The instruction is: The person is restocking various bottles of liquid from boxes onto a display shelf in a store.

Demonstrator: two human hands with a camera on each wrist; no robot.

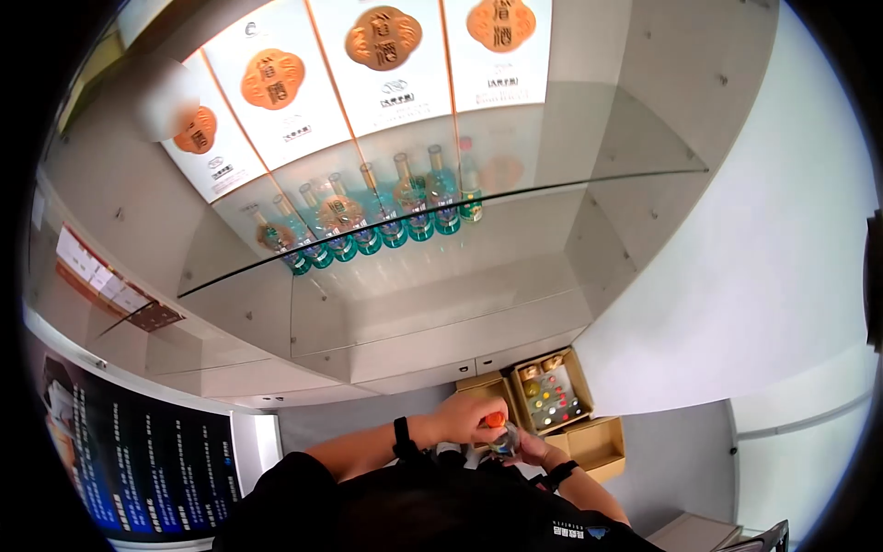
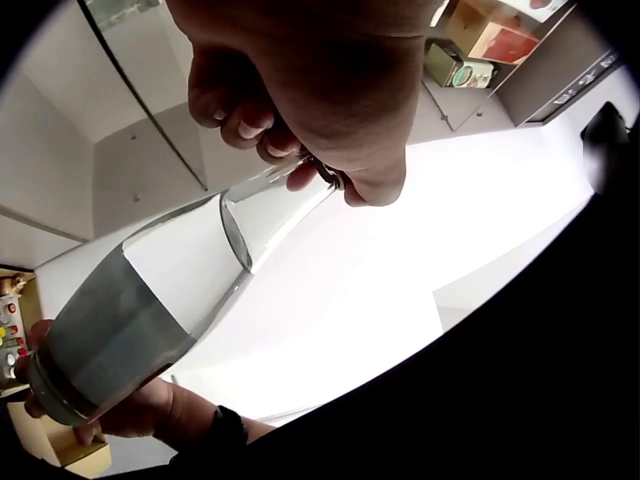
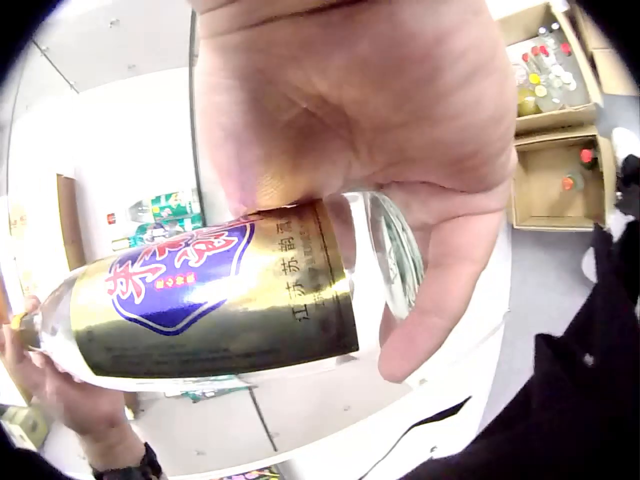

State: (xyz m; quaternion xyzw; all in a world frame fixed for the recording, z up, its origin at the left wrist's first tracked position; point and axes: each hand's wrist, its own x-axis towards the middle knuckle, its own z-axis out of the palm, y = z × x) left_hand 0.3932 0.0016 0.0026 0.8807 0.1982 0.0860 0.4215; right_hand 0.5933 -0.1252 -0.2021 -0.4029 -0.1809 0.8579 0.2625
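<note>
A clear glass liquor bottle [image 3: 180,375] with a gold and purple label [image 3: 220,285] is held between both hands in front of the body. It lies tilted in both wrist views, and clear liquid shows inside it. My left hand [image 1: 467,419] grips the neck end, with its thumb and curled fingers [image 2: 245,120] around it. An orange-red cap [image 1: 496,419] shows beside that hand in the head view. Around the base end, my right hand [image 1: 533,448] holds the bottle, its thumb [image 3: 440,300] by the glass bottom.
On the floor ahead stands a cardboard box [image 1: 586,391] of several capped bottles, beside another open carton [image 1: 602,444]. A glass shelf [image 1: 589,152] spans the cabinet, where several teal bottles [image 1: 394,225] stand in a row. A dark printed panel [image 1: 138,460] is at left.
</note>
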